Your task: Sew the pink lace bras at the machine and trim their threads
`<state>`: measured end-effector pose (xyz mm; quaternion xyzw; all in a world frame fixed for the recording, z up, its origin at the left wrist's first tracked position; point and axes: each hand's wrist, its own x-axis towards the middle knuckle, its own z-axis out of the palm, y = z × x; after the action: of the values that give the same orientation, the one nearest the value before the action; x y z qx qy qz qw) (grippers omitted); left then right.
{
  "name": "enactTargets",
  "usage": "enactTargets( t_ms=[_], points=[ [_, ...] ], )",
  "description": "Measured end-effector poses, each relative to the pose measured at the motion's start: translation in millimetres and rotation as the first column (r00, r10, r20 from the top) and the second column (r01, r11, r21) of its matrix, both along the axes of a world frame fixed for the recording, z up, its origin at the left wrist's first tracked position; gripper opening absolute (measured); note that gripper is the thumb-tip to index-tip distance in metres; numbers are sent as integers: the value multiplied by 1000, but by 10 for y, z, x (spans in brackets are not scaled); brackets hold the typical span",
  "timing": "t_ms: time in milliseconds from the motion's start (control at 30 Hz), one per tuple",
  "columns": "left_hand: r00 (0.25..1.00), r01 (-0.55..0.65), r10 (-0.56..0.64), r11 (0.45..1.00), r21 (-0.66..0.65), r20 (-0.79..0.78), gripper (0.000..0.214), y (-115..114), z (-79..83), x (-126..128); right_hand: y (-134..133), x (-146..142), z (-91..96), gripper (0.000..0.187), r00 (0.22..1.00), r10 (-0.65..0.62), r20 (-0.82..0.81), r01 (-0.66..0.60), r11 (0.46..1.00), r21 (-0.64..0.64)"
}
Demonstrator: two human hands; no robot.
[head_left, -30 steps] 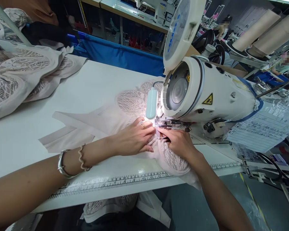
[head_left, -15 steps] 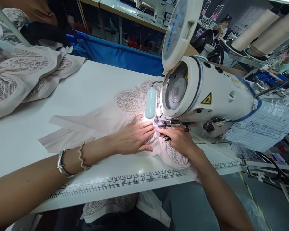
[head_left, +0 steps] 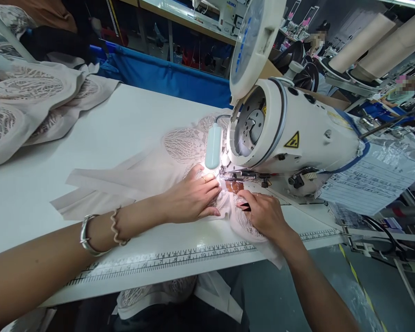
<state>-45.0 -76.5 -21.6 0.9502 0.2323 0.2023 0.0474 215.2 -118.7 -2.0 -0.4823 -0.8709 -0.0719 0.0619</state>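
A pale pink lace bra (head_left: pixel 182 144) lies spread under the needle area of a white sewing machine (head_left: pixel 306 131). My left hand (head_left: pixel 193 197) rests flat on its lace just left of the presser foot, fingers stretched out. To the right of the foot, my right hand (head_left: pixel 264 213) is closed, its fingers curled at the edge of the nearer lace cup (head_left: pixel 244 221). A small dark pointed tool (head_left: pixel 245 207) sticks out from these fingers; its exact kind is hard to make out. A lit pale green lamp (head_left: pixel 213 146) shines on the stitching spot, where the needle is hidden by glare.
Several similar lace pieces (head_left: pixel 38 94) are piled at the table's left. A printed ruler strip (head_left: pixel 193 256) runs along the front edge. More lace fabric (head_left: pixel 148 297) lies on my lap. A blue cloth trough (head_left: pixel 166 76) hangs behind the table. A written sheet (head_left: pixel 376 170) hangs at right.
My right hand has drawn back from the presser foot, toward the right and nearer to me, baring a brown patch by the foot. The machine's handwheel face looks different. My left hand stays on the lace.
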Motion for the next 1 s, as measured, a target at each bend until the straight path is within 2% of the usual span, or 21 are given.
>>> enactTargets(
  t_ms=[100,167,433,833,1000],
  points=[
    [1000,11,-11,1000,9,7,56,-4,-3,-17,-19,21,-54,53,992,124,-11,-122,989,82],
    [1000,20,-20,999,25,5,53,-3,-7,-28,-9,21,-62,62,984,179,-6,-178,980,87],
    [999,33,-33,999,21,22,51,13,-18,-27,78,-43,-39,62,992,122,-6,-122,992,10],
    [997,-75,77,996,54,-32,50,85,30,-48,278,-142,30,68,999,-15,-35,8,979,-201],
    [992,-127,128,990,53,-7,42,72,-41,-26,339,-160,11,62,998,-41,-42,31,974,-225]
  ],
)
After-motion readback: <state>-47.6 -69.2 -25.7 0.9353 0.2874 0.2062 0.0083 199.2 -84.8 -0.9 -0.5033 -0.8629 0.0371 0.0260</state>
